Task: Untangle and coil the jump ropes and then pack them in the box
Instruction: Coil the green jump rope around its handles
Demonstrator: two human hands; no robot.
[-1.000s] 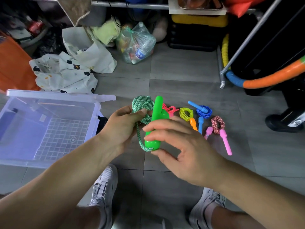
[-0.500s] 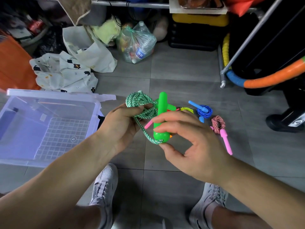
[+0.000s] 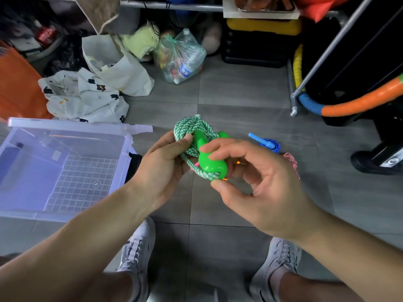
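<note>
1. Far left, an orange bag (image 3: 15, 83) filled the frame edge, and the clear box (image 3: 72, 125) sat open-topped on the floor, its right wall just beside the left wrist.
2. Behind the box it was crowded: a patterned cloth (image 3: 87, 99), a white bag (image 3: 122, 68) and a plastic bag of bottles (image 3: 181, 59) lined the back, leaving a strip of grey floor tile (image 3: 239, 88) in front of them.
3. Centre stage, the left hand (image 3: 165, 164) had its fingers curled round the green rope (image 3: 192, 129), which was bundled in a coil and held up above the floor, right of the box. The left shoe (image 3: 137, 253) sat below the forearm.
4. The right hand (image 3: 261, 182) pinched the green handles (image 3: 212, 164) between thumb and forefinger, with the other fingers loosely bent. The right shoe (image 3: 277, 264) showed beneath that arm.
5. Just past the knuckles, a blue jump rope (image 3: 268, 144) lay coiled on the tile, and a red-and-white rope (image 3: 291, 160) peeked out, mostly hidden by the right hand. Pink and orange bits glowed under the handles, too covered to identify.
6. On the right, a metal rack leg (image 3: 294, 105), an orange-and-blue hoop (image 3: 359, 101) and a black base (image 3: 379, 158) hemmed in that side, well apart from the hands, with open tile between.
</note>
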